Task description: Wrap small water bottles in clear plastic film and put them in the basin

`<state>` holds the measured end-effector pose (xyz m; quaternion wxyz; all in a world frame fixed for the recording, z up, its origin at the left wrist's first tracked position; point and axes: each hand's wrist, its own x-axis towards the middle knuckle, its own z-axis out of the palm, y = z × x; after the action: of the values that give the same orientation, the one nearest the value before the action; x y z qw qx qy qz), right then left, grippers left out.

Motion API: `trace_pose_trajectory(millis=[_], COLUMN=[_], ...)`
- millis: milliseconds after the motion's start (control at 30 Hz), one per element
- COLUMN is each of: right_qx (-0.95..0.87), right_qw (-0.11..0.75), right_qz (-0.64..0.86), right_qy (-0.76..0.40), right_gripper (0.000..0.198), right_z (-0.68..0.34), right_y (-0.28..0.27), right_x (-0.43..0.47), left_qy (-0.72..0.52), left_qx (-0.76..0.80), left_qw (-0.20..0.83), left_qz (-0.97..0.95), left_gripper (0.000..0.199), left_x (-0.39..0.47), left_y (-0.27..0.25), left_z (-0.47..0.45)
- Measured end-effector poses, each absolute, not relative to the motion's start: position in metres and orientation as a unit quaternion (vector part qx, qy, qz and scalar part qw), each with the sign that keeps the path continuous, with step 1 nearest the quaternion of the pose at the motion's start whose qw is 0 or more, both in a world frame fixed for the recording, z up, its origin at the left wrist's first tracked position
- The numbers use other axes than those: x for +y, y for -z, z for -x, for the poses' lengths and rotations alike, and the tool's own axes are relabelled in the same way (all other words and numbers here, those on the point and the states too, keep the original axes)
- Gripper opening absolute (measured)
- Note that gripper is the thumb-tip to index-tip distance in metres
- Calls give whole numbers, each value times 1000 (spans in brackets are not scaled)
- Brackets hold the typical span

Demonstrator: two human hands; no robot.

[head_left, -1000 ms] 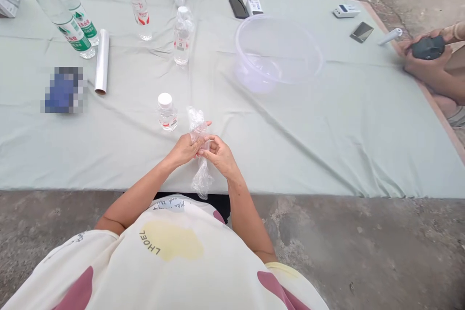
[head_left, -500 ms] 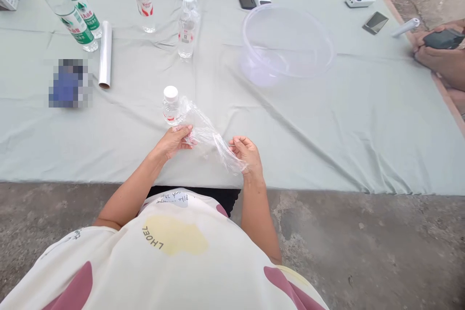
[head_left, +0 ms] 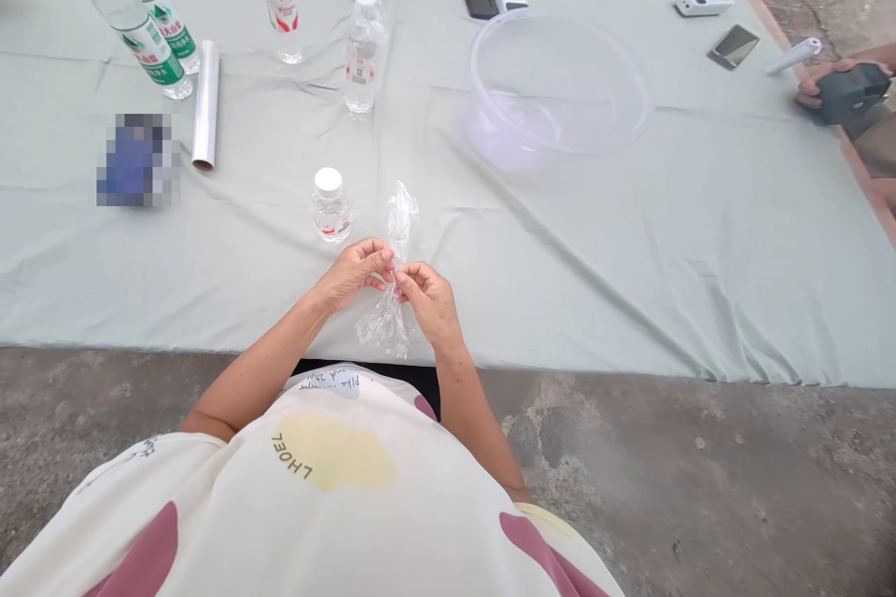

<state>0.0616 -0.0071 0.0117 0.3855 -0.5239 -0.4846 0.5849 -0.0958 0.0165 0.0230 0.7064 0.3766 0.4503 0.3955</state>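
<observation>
My left hand (head_left: 360, 272) and my right hand (head_left: 427, 298) meet over the near part of the table, both pinching one crumpled length of clear plastic wrap (head_left: 388, 326). The wrap is bunched narrow between my fingers; one end sticks out beyond them and the other fans out towards me. Just left of its far end stands a small water bottle (head_left: 331, 208) with a white cap, upright and apart from my hands. A roll of plastic wrap (head_left: 205, 107) lies farther off to the left.
Beyond stand two green-labelled bottles (head_left: 154, 56), a red-labelled bottle (head_left: 282, 5) and a wrapped bottle (head_left: 360, 65). A clear plastic basin (head_left: 560, 84) sits right of centre. Phones (head_left: 733, 48) and small devices lie behind. At the right edge, another person's hand holds a dark object (head_left: 852, 93).
My hands have come together, and the stretched wrap is now gathered into a bunch, clear of the small bottle. Across the table, another person's hand has left the small tool.
</observation>
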Motion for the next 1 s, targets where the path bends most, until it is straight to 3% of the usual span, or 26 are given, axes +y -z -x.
trace_pose_trajectory(millis=[167, 367, 667, 900, 1000], right_qx=[-339, -308, -323, -528, -516], right_qw=[423, 421, 461, 353, 387], right_qz=[489, 443, 526, 479, 501], right_qy=[-683, -729, -637, -606, -576], right_gripper=[40, 39, 34, 29, 29], right_z=[-71, -76, -83, -71, -74], right_y=[-5, 1, 4, -6, -7], right_x=[-2, -4, -5, -12, -14], left_qy=[-381, -350, -405, -345, -386], left_qx=[479, 464, 554, 473, 471], left_qw=[695, 704, 642, 749, 753], left_qz=[-377, -409, -342, -311, -249], left_gripper=[39, 36, 29, 38, 30], left_x=[11, 9, 11, 8, 9], left_y=[-17, -14, -7, -19, -14], left_z=[97, 89, 90, 76, 75])
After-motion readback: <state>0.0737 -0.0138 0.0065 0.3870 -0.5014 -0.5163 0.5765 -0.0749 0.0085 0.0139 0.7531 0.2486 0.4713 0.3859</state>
